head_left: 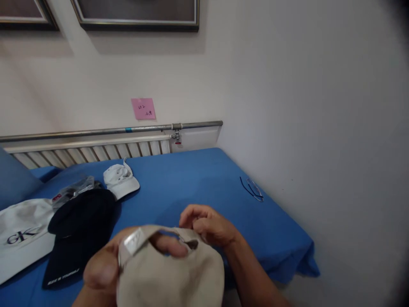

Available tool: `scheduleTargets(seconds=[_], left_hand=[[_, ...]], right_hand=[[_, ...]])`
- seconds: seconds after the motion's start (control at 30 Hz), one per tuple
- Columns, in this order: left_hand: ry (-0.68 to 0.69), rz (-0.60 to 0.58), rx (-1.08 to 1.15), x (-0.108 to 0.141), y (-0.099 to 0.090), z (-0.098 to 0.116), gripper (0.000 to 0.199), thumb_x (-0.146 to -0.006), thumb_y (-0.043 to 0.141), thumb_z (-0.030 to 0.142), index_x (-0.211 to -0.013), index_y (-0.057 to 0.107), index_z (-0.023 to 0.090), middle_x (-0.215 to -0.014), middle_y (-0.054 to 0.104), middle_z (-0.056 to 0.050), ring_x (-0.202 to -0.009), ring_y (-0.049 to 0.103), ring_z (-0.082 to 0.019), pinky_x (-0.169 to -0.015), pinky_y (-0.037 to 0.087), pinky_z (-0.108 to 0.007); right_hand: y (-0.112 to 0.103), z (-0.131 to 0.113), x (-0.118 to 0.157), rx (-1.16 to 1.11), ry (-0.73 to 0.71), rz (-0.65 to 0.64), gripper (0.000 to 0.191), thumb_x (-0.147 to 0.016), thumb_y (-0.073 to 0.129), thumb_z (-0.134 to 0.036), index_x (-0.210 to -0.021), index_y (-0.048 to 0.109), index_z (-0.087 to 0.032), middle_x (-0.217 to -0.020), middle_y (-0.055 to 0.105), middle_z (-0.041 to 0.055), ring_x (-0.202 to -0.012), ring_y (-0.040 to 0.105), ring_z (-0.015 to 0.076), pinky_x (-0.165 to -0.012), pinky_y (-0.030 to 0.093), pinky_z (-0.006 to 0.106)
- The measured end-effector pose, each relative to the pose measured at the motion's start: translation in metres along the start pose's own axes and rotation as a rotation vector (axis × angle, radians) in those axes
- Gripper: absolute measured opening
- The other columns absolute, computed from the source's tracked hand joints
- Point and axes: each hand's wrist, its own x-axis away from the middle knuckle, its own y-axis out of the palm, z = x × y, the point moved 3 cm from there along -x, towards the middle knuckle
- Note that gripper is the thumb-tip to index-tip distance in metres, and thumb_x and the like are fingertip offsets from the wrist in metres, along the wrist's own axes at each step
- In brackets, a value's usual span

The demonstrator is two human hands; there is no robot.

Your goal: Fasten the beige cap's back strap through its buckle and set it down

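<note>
A beige baseball cap (172, 273) is held up close to me, its back opening and adjustable strap facing upward. My left hand (104, 264) grips the cap's left side, thumb outside, and a finger shows through the back opening. On the strap (159, 230) a shiny pale patch, maybe a label or clasp, sits near that thumb. My right hand (211, 224) is closed at the strap's right end, with its fingers curled together; the fingertips are partly hidden. The cap's brim is out of sight.
On the blue bed sheet (191, 179) lie a black cap (86, 226), a large white cap (25, 234), a small white cap (123, 179) and a clear plastic bag (75, 189). Glasses (252, 189) rest near the right wall. Behind the bed are a radiator (96, 152) and pipe (79, 133).
</note>
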Motion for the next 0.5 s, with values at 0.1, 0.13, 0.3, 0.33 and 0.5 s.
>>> scheduleTargets(seconds=[0.1, 0.13, 0.3, 0.33, 0.5], left_hand=[[0.225, 0.165, 0.152, -0.005, -0.019, 0.016, 0.041, -0.076, 0.07, 0.036, -0.112, 0.074, 0.02, -0.117, 0.073, -0.009, -0.113, 0.065, -0.034, -0.095, 0.052, -0.042], [0.271, 0.252, 0.218, -0.009, -0.029, 0.019, 0.033, -0.077, 0.068, 0.032, -0.106, 0.075, 0.019, -0.112, 0.075, -0.008, -0.113, 0.065, -0.033, -0.097, 0.051, -0.041], [0.226, 0.789, 0.471, -0.023, -0.084, 0.0, 0.027, -0.09, 0.05, 0.025, -0.08, 0.073, 0.017, -0.073, 0.077, -0.007, -0.098, 0.072, -0.029, -0.095, 0.054, -0.042], [0.197, 0.836, 0.483, -0.024, -0.094, -0.008, 0.027, -0.092, 0.05, 0.026, -0.082, 0.073, 0.016, -0.072, 0.076, -0.007, -0.094, 0.073, -0.028, -0.093, 0.055, -0.042], [0.125, 0.817, 0.47, -0.025, -0.133, -0.039, 0.016, -0.09, 0.055, 0.015, -0.084, 0.07, 0.012, -0.065, 0.075, -0.005, -0.067, 0.075, -0.021, -0.078, 0.06, -0.033]], right_hand=[[-0.014, 0.011, 0.008, -0.091, 0.015, 0.036, 0.031, -0.059, 0.069, -0.015, -0.09, 0.074, -0.016, -0.069, 0.069, -0.0011, -0.055, 0.055, 0.0077, -0.053, 0.039, 0.019], [-0.019, 0.016, 0.01, -0.151, -0.005, 0.06, 0.037, -0.057, 0.069, -0.014, -0.094, 0.073, -0.017, -0.071, 0.07, -0.0012, -0.056, 0.056, 0.008, -0.054, 0.04, 0.019], [-0.039, 0.044, 0.013, -0.343, -0.068, 0.302, 0.043, -0.054, 0.07, -0.012, -0.097, 0.072, -0.018, -0.081, 0.074, 0.0011, -0.067, 0.063, 0.012, -0.065, 0.045, 0.022], [-0.043, 0.049, 0.013, -0.349, -0.07, 0.378, 0.042, -0.054, 0.071, -0.011, -0.095, 0.072, -0.019, -0.078, 0.074, 0.0003, -0.065, 0.063, 0.0117, -0.063, 0.045, 0.022], [-0.065, 0.066, 0.011, -0.395, -0.059, 0.696, 0.032, -0.053, 0.075, -0.012, -0.083, 0.069, -0.021, -0.067, 0.071, -0.0022, -0.058, 0.061, 0.0139, -0.056, 0.045, 0.024]])
